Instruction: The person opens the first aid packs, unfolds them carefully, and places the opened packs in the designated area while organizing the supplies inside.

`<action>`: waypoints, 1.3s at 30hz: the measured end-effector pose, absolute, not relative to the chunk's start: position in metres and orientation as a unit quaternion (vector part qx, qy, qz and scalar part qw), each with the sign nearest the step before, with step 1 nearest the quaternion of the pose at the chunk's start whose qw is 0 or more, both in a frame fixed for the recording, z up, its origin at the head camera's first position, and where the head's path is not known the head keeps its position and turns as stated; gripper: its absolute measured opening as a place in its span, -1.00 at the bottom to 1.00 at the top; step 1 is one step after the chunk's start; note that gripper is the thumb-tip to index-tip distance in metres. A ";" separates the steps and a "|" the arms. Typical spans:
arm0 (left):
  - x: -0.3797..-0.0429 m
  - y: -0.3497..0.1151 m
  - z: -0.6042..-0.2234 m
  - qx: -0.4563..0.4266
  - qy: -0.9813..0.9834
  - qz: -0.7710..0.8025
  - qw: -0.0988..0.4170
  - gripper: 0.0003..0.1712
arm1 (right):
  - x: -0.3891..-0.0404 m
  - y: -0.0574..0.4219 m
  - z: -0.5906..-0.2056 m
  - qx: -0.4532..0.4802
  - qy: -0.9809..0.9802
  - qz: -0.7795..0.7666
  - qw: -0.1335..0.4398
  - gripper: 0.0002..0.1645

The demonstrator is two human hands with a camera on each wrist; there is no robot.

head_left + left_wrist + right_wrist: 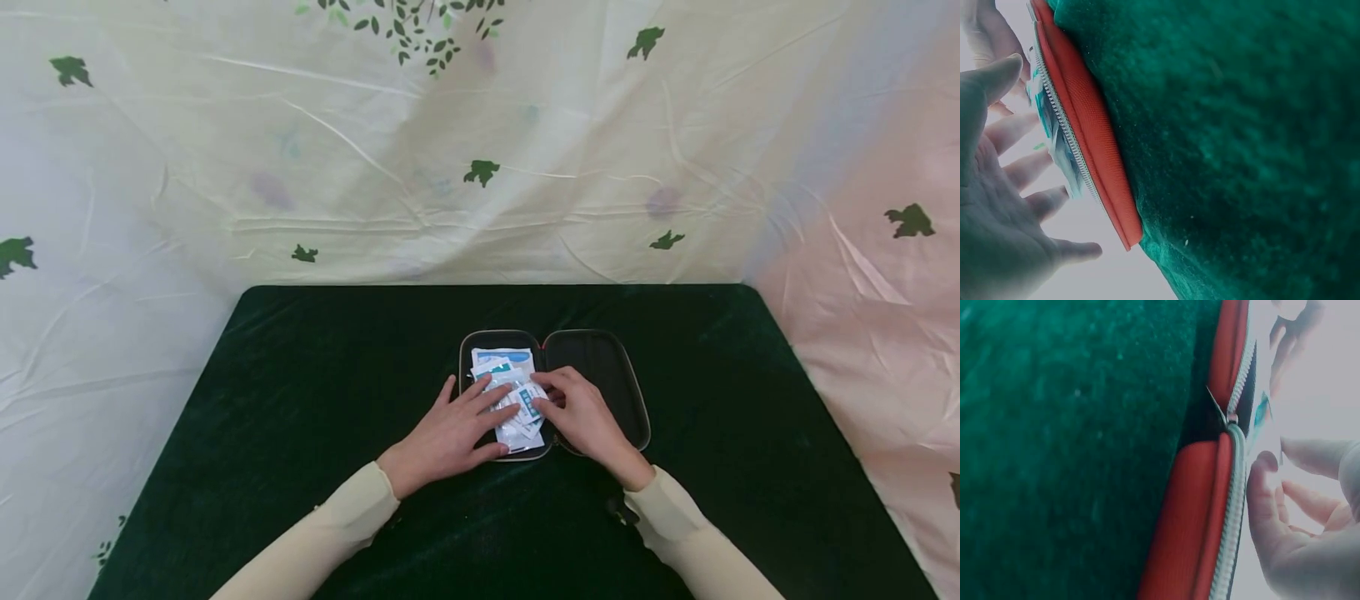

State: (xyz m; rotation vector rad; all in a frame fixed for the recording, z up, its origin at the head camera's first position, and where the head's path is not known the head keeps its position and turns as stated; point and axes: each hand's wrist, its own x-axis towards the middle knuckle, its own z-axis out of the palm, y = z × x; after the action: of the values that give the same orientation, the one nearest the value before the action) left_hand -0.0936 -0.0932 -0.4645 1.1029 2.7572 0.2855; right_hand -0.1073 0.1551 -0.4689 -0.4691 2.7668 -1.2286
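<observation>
A zippered case lies unfolded on the table, black inside in the head view; its outside is red in the left wrist view. Its left half holds a pile of flat white and blue packets. My left hand lies over this pile with fingers spread and fairly straight, touching the packets. Between the thumb and fingers of my right hand is the edge of a small white packet with teal print, above the pile near the hinge. The print is too small to read.
A dark green velvety cloth covers the table. Behind and at both sides hangs pale fabric with green leaf and bird-like shapes. In the right wrist view, a zipper pull sits at the case's edge.
</observation>
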 end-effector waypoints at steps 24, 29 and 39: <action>-0.097 -0.069 -0.455 0.395 0.911 0.122 0.008 -0.35 | -0.092 0.220 -0.456 -0.055 0.881 -0.470 0.015 -0.65; -0.098 -0.057 -0.455 0.414 0.904 0.108 0.020 -0.36 | -0.088 0.236 -0.457 -0.039 0.873 -0.486 0.012 -0.64; -0.100 -0.040 -0.461 0.444 0.892 0.061 0.064 -0.33 | -0.080 0.262 -0.462 0.004 0.883 -0.469 0.013 -0.59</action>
State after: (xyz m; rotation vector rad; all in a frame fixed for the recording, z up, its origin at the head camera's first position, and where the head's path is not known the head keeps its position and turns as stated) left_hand -0.1003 -0.0400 -0.4609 1.3405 2.6930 0.1827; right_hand -0.0798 0.2617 -0.4621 0.0122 2.7514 -1.4614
